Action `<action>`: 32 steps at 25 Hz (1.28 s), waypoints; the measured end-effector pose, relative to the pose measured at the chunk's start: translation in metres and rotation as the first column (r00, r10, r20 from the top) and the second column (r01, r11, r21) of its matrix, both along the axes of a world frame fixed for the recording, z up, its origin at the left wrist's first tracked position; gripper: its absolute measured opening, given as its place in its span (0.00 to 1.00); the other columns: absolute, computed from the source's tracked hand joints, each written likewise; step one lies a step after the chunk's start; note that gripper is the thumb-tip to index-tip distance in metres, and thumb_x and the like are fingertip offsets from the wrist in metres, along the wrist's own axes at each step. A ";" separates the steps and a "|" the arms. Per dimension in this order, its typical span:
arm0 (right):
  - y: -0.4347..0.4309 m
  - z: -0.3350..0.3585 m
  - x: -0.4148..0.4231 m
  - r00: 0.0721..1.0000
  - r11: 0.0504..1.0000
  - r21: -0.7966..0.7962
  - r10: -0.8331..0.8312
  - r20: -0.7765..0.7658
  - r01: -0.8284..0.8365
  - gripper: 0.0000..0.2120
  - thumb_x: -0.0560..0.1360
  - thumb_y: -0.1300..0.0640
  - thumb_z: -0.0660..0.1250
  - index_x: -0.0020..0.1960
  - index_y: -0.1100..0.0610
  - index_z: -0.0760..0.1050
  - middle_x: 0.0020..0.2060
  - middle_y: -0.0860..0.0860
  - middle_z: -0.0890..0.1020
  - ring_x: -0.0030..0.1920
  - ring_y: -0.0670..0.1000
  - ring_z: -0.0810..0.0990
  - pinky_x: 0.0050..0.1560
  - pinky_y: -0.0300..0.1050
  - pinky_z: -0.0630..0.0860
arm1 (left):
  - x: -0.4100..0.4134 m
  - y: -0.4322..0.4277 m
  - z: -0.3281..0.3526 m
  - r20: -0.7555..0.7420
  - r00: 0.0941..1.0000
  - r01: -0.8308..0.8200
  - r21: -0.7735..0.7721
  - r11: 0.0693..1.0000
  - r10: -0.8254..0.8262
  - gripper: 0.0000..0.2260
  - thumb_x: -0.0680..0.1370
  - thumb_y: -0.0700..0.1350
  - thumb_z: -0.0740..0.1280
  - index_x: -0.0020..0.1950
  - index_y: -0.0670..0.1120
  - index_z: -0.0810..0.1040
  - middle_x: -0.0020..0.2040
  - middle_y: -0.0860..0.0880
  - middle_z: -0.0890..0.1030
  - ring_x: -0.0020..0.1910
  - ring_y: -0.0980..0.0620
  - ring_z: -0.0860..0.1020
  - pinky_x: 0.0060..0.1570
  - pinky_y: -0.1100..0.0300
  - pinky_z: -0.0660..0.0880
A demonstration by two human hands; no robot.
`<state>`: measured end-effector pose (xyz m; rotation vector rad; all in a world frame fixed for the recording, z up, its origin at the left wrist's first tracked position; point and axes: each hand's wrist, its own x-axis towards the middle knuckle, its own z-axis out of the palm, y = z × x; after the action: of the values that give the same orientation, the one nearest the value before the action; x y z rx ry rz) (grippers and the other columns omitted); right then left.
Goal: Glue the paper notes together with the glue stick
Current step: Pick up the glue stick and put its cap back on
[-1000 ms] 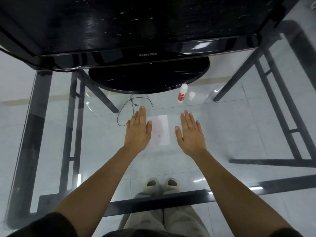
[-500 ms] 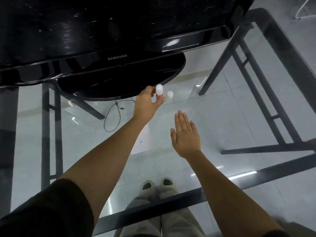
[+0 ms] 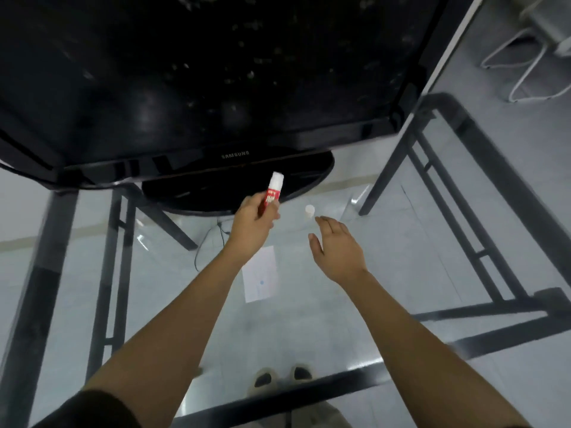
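Observation:
My left hand [image 3: 254,223] is closed around the lower part of a red and white glue stick [image 3: 273,190], held tilted above the glass table with its white top pointing up and away. A small white cap [image 3: 309,210] stands on the glass just to the right of it. My right hand [image 3: 335,247] hovers with fingers apart, its fingertips close to the cap, holding nothing. White paper notes [image 3: 260,278] lie flat on the glass between my forearms, partly hidden by the left wrist.
A black Samsung monitor [image 3: 197,75] on a round black base [image 3: 312,177] fills the far side of the glass table [image 3: 386,273]. A thin black cable [image 3: 202,242] lies left of the notes. Black table frame bars [image 3: 482,217] run at right and left; my feet show through the glass.
My left hand has lifted the glue stick off the glass and pulled it back a little. My right hand has moved forward toward the white cap. The camera has shifted.

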<state>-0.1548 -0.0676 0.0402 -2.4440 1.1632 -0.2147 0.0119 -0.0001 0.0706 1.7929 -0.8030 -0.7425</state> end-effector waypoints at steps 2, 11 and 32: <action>-0.007 0.041 0.015 0.993 1.000 -0.027 0.005 0.115 -0.002 0.20 0.80 0.52 0.56 0.69 0.60 0.66 0.64 0.56 0.74 0.64 0.55 0.70 0.61 0.47 0.69 | 0.003 0.015 0.032 -0.048 0.997 -0.063 -0.109 0.992 0.058 0.15 0.79 0.48 0.62 0.64 0.45 0.72 0.55 0.46 0.74 0.47 0.51 0.81 0.49 0.59 0.79; 0.004 0.190 0.067 0.774 0.965 0.217 -0.022 0.633 -0.150 0.17 0.76 0.43 0.62 0.58 0.50 0.77 0.45 0.37 0.80 0.46 0.29 0.76 0.43 0.19 0.68 | 0.013 0.051 0.143 0.083 0.981 -0.121 -0.449 0.885 0.177 0.08 0.74 0.53 0.67 0.46 0.52 0.71 0.42 0.55 0.82 0.42 0.56 0.82 0.39 0.60 0.78; 0.012 0.211 0.095 0.612 0.872 0.357 -0.087 0.786 -0.334 0.10 0.72 0.43 0.67 0.45 0.48 0.81 0.42 0.43 0.85 0.47 0.39 0.81 0.46 0.32 0.73 | 0.026 0.062 0.151 -0.619 0.777 -0.224 -0.449 0.865 -0.119 0.13 0.73 0.51 0.66 0.49 0.42 0.75 0.37 0.47 0.81 0.35 0.56 0.78 0.39 0.65 0.78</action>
<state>-0.0602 -0.0560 0.2514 -1.6474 0.5269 -0.7760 0.0376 0.0616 0.2215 0.9798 -0.4194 -0.9236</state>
